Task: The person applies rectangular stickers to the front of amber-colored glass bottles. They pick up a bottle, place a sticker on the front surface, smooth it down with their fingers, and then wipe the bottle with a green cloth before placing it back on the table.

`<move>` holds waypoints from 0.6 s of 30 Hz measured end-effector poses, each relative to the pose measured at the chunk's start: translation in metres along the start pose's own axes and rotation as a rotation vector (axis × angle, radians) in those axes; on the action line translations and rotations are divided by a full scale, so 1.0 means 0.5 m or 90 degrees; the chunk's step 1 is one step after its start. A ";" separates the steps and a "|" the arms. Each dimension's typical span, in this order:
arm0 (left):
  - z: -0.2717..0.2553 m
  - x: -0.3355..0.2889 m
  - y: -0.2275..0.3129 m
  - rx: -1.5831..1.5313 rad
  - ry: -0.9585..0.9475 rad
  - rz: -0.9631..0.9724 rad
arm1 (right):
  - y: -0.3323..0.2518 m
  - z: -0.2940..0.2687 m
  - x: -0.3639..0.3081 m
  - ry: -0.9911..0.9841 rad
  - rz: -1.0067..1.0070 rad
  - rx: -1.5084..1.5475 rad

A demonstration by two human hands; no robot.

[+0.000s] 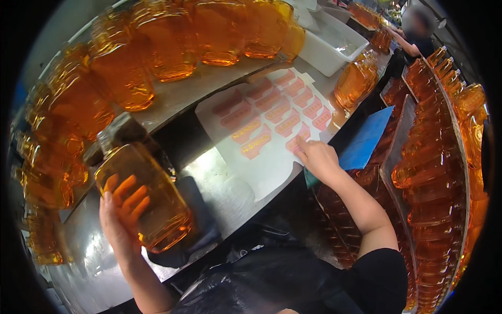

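A clear glass bottle (159, 196) of amber liquid leans in my left hand (116, 222), whose fingers wrap behind it and show through the glass. Its neck points up and left, beside a dark block (128, 131). My right hand (320, 159) has its thumb and fingertips pinched at the edge of a pink label (294, 145). That label belongs to a white backing sheet (272, 175) with several similar pink and gold labels, lying on the metal table (217, 183). The fingertips partly cover the label, so I cannot tell how far it is lifted.
Filled amber bottles (157, 42) line the table's far and left sides. One more bottle (356, 81) lies right of the sheet, near a white bin (332, 42). A blue panel (366, 138) and crates of bottles (431, 183) are at right; a person (418, 34) works beyond.
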State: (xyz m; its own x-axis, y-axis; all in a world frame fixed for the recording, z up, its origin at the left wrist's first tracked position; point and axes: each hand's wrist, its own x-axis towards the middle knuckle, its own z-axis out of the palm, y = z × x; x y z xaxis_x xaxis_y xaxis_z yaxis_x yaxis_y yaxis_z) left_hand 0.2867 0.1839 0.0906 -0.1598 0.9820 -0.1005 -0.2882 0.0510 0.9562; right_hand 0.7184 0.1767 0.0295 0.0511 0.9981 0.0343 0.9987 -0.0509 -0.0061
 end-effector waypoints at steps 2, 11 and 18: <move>-0.008 -0.005 0.001 0.030 0.017 -0.005 | 0.001 -0.010 -0.053 -0.007 -0.046 0.027; 0.039 0.020 0.034 0.516 -0.025 0.468 | 0.034 -0.002 -0.080 0.193 -0.300 0.013; -0.050 -0.144 0.010 0.769 -0.319 0.451 | -0.081 -0.114 -0.052 0.070 -0.125 0.525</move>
State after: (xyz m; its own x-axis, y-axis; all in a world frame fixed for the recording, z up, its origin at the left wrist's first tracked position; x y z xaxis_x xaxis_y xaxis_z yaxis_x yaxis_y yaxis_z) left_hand 0.2733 0.1090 0.0956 0.4774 0.8125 0.3346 0.6871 -0.5825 0.4342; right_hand 0.6770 0.1509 0.0856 -0.0804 0.9749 0.2078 0.6688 0.2073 -0.7140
